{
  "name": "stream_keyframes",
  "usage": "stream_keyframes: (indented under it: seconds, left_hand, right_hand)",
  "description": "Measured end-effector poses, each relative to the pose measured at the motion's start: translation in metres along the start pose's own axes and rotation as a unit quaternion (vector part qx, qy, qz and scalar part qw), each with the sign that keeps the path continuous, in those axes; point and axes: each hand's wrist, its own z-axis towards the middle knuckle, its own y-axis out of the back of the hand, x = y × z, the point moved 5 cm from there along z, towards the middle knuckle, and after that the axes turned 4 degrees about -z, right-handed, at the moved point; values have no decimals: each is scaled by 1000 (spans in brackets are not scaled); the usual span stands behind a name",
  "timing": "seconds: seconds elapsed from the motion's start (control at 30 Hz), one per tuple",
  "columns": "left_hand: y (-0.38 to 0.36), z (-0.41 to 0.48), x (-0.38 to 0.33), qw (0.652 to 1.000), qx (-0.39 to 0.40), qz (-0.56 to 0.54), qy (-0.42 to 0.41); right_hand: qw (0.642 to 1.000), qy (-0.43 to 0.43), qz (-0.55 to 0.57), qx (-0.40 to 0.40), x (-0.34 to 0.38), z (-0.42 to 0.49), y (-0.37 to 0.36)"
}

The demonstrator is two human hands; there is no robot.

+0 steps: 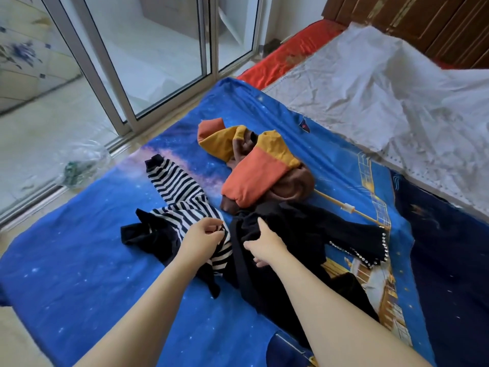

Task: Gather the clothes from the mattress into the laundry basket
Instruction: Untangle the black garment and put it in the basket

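Gripping crumpled striped top (180, 186) and, seemingly, black garment (296, 229).

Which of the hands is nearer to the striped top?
Left. The left hand pinches the striped top itself; the right hand grips the black garment lying just beside it.

An aluminium-framed sliding glass door (148, 62) fills the view from 11 to 12 o'clock. Pale floor tiles (34, 128) lie at 9 o'clock, with a crumpled clear plastic bag (84, 162) on them just beside the door track. A wrinkled white sheet (370, 107) spreads at 2 o'clock. Red satin cloth (288, 54) borders it toward 12 o'clock, and brown wooden panelling (423, 19) stands at 1 o'clock.
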Motion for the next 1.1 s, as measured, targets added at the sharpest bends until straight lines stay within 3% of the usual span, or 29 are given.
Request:
stream_keyframes:
  seconds: [0.07, 0.13, 0.23, 0.3, 0.4, 0.6, 0.67, 0.77, 0.9, 1.0, 1.1]
  left_hand:
    - [4, 3, 0, 1000, -1, 0, 3]
    - [5, 2, 0, 1000, 0, -1, 10]
    - [0, -3, -6, 1000, -5, -15, 27]
    - [-7, -10, -14, 999, 0, -29, 43]
    - [-20, -18, -20, 995, 34, -45, 76]
    - [-48, -52, -60, 996, 52, -61, 45]
    - [-62, -48, -60, 986, 75, -123, 78]
    - [-91, -64, -76, 925, 156, -270, 215]
    - [-116, -102, -101, 930, 222, -193, 220]
    - [-137, -139, -108, 927, 282, -117, 216]
    - [-143, -160, -135, 942, 254, -135, 172]
  right_hand:
    - [999, -17, 38, -23, -3, 1, 10]
    - [975, -5, 208, -72, -11, -6, 30]
    - [856, -10, 501, -125, -15, -31, 69]
    - [805, -21, 583, -105, -12, -51, 99]
    - [798, 0, 596, -89, 0, -82, 147]
    - [736, 109, 664, -70, 24, -192, 245]
    - [719, 162, 674, -53, 30, -225, 270]
    - [703, 236, 670, -39, 33, -278, 308]
    - [685, 315, 656, -38, 21, -341, 354]
    - [698, 303, 642, -91, -1, -362, 373]
    - [746, 256, 605, -109, -20, -364, 378]
